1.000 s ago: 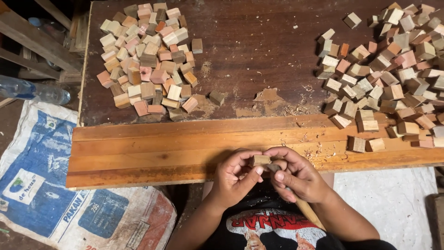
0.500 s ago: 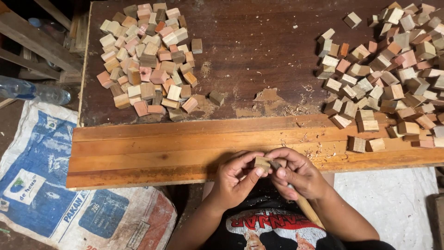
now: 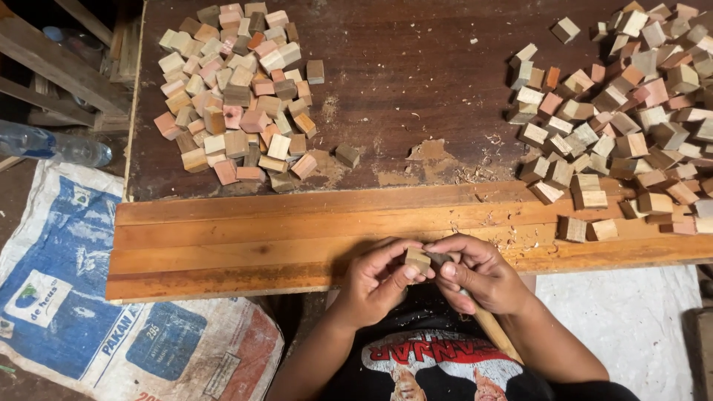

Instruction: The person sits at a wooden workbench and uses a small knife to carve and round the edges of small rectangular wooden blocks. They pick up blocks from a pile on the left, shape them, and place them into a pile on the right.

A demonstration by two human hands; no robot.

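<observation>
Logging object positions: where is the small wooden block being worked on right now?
In the head view, the small wooden block sits low and centre, pinched between the left hand and right hand, just over the plank's near edge.

Left hand (image 3: 375,282) pinches a small pale wooden cube (image 3: 417,260), right hand (image 3: 483,278) grips a wooden-handled tool (image 3: 486,327) against it, just over the bench's reddish plank edge (image 3: 245,245).

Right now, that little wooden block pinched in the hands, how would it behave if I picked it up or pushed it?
The small wooden block, pinched by the left hand with the right hand against it, looks solid, so probably stiff and light. Its flat faces suggest it would slide or tip, not roll. The sawn surface likely grips well.
</observation>
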